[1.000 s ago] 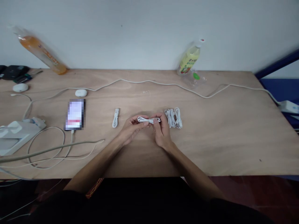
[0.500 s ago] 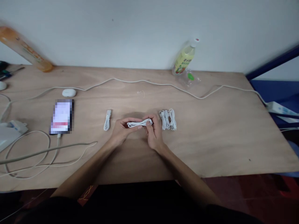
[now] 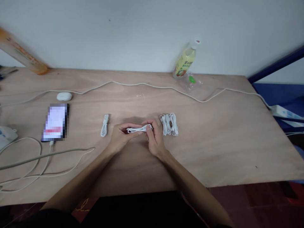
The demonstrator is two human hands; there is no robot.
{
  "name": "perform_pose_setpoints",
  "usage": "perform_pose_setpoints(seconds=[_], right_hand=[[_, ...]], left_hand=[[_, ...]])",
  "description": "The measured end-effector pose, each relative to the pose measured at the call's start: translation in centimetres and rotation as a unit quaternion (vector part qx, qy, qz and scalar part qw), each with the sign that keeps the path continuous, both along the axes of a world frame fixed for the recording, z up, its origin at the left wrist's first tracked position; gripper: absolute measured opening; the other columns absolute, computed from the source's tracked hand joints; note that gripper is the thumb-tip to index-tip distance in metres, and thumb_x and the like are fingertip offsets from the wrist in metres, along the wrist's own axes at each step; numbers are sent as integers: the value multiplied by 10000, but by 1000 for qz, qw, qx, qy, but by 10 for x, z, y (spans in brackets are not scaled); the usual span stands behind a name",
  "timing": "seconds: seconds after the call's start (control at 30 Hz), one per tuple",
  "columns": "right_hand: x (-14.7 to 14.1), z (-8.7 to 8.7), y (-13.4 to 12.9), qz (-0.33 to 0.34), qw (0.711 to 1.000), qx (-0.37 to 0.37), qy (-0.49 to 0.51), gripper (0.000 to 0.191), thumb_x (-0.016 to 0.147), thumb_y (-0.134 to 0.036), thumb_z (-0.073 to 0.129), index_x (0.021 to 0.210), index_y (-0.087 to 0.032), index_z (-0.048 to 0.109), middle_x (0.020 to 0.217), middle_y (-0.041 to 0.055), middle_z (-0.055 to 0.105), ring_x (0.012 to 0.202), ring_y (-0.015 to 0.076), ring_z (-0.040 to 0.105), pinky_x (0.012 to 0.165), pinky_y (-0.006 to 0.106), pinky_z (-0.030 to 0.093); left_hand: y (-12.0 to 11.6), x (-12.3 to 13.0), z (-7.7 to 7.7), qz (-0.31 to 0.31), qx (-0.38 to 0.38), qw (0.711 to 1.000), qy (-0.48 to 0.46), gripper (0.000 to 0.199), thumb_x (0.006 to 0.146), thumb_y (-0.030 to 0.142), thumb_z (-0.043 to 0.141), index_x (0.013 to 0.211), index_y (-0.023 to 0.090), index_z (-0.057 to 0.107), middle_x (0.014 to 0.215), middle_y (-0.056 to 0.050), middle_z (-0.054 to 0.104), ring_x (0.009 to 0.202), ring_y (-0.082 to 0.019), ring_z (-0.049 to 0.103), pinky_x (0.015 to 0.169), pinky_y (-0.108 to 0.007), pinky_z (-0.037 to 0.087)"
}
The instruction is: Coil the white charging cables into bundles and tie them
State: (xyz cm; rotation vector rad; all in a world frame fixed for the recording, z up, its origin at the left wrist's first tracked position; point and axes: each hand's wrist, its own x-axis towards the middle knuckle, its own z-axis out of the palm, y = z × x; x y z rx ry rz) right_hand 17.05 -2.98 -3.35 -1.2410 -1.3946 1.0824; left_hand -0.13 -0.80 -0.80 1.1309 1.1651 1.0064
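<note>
A folded bundle of white cable point(image 3: 139, 129) is held between my two hands above the middle of the table. My left hand point(image 3: 120, 136) grips its left end, with the thumb along the near side and the fingers behind. At its right end my right hand point(image 3: 155, 139) pinches the loops, thumb on top. Another white cable bundle point(image 3: 104, 125) lies to the left of my left hand. Just right of my right hand, several white cable bundles point(image 3: 169, 124) lie side by side.
Behind my hands, small white ties point(image 3: 140, 96) lie near a long cable point(image 3: 142, 84) crossing the wooden table point(image 3: 213, 136). A phone point(image 3: 55, 122) and white case point(image 3: 64, 96) are left. A yellow-labelled bottle point(image 3: 185, 61), clear plastic point(image 3: 191, 81) and orange bottle point(image 3: 23, 53) stand or lie at the back.
The whole view has shifted slightly, so most table items appear a little further left and lower. Both hands still hold the same cable bundle, with the right fingers slightly changed in pose.
</note>
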Motion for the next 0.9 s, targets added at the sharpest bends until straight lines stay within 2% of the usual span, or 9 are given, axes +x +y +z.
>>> perform_pose_setpoints(seconds=[0.27, 0.63, 0.8, 0.9], right_hand=[[-2, 5, 8, -16, 999, 21, 22, 288, 1124, -474, 460, 1096, -248, 637, 793, -19, 549, 649, 175, 508, 632, 330, 425], [-2, 2, 10, -28, 999, 6, 33, 314, 1117, -516, 469, 1070, -258, 641, 819, -8, 566, 671, 186, 520, 636, 334, 425], [-2, 2, 8, -26, 999, -7, 29, 326, 1110, -548, 480, 1052, -258, 618, 834, 2, 605, 720, 198, 575, 649, 336, 461], [-1, 5, 7, -17, 999, -13, 25, 306, 1098, -546, 515, 1063, -255, 603, 830, -7, 615, 687, 185, 580, 640, 333, 476]], left_hand=[[2, 1, -5, -12, 15, 1000, -9, 381, 632, 360, 1032, 962, 214, 908, 958, -69, 897, 900, -263, 838, 889, -382, 674], [4, 3, -2, -7, -1, 1000, -23, 348, 643, 323, 1009, 960, 220, 909, 985, -63, 901, 917, -254, 842, 916, -369, 670], [3, 5, -1, -5, -22, 999, -38, 368, 648, 337, 1015, 973, 205, 901, 929, -61, 895, 815, -217, 821, 831, -326, 660], [3, 6, -2, -7, -27, 998, -49, 365, 676, 376, 1003, 971, 192, 890, 856, -50, 879, 765, -210, 809, 808, -329, 664]])
